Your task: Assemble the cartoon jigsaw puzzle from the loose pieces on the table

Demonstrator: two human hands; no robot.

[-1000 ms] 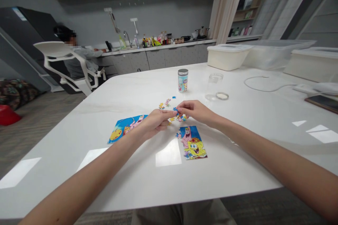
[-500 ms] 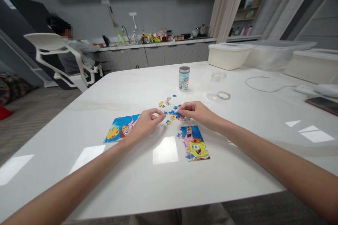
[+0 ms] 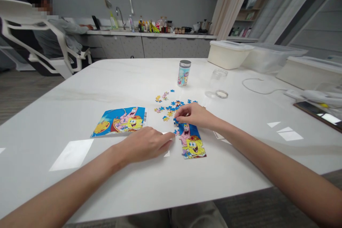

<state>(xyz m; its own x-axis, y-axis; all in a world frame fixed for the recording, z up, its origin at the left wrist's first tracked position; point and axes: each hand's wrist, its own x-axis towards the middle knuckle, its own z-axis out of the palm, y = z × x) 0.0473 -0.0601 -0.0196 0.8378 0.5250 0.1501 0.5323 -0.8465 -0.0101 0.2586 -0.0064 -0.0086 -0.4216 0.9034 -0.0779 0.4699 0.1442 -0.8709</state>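
A partly joined puzzle [image 3: 192, 142] with a pink and a yellow figure lies on the white table. My right hand [image 3: 192, 114] pinches a blue puzzle piece [image 3: 175, 122] at the puzzle's upper left corner. Beside the puzzle's left edge is my left hand [image 3: 149, 144], palm down, its fingertips near a small pink and blue piece; its other fingers are curled out of sight. The picture card [image 3: 124, 121] lies flat behind my left hand. Several loose pieces [image 3: 171, 107] are scattered beyond my hands.
A printed can [image 3: 184, 74] stands behind the pieces, with a clear jar [image 3: 219, 80] and a ring lid [image 3: 221, 94] to its right. Plastic boxes [image 3: 229, 55], a white cable and a phone [image 3: 317, 115] are on the right. A person [image 3: 62, 35] sits at the back left.
My right hand has moved from the loose pieces to the puzzle's upper left corner with a blue piece. My left hand has come down beside the puzzle, uncovering the picture card. The view has shifted.
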